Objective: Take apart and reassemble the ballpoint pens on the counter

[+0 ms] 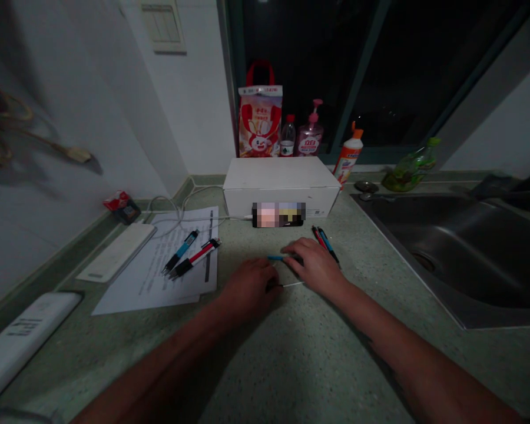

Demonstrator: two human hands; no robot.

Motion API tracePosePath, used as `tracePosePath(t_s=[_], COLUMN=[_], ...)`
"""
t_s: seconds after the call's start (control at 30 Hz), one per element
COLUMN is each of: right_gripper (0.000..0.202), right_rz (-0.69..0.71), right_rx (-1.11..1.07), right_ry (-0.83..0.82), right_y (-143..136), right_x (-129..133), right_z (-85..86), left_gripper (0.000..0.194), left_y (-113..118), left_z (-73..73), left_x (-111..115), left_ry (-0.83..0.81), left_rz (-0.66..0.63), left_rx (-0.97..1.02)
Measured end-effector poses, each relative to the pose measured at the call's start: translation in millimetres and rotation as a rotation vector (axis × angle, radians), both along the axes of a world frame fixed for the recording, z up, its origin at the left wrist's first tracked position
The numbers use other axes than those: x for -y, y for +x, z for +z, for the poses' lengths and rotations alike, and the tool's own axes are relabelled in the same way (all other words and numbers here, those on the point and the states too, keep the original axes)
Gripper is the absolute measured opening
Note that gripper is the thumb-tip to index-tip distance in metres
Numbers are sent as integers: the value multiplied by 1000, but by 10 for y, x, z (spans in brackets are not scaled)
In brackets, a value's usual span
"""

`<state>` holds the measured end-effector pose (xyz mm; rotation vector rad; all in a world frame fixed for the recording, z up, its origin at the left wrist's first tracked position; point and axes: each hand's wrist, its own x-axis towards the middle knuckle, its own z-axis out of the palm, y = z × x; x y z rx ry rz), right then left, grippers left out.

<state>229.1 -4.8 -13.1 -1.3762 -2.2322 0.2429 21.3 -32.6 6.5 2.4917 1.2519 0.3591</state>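
Note:
My left hand (252, 284) is closed, its fingers curled round the left end of a blue pen barrel (275, 257). From the other side, the thumb and fingers of my right hand (314, 263) pinch the barrel's right end. Just below, a thin white stick like a pen refill (294, 284) spans the gap between the hands; my left hand hides part of it. Beyond my right hand lie a red pen and a blue pen (327, 241). On printed paper (150, 294) to the left rest a blue pen (181, 250) and a red pen (198, 257).
A phone (278, 215) on a cable leans against a white box (282, 176). Left are a white power bank (117, 252), a power strip (26, 335) and a small red-and-black packet (122, 206). A metal sink (468, 247) is on the right; bottles (309, 138) stand behind.

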Motion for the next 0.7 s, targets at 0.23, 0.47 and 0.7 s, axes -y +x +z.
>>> tracePosePath(t_s=[0.23, 0.47, 0.7], right_gripper=[5, 8, 8], right_rz=[207, 185, 62], right_rx=[64, 112, 99], right_ry=[6, 9, 23], right_y=[-19, 20, 140], right_x=[169, 148, 90], right_z=[139, 151, 152], left_gripper=[9, 9, 17], left_y=[-25, -45, -95], left_z=[-48, -83, -38], left_x=[-53, -99, -110], left_ry=[92, 106, 134], left_rz=[76, 161, 258], left_rx=[36, 23, -11])
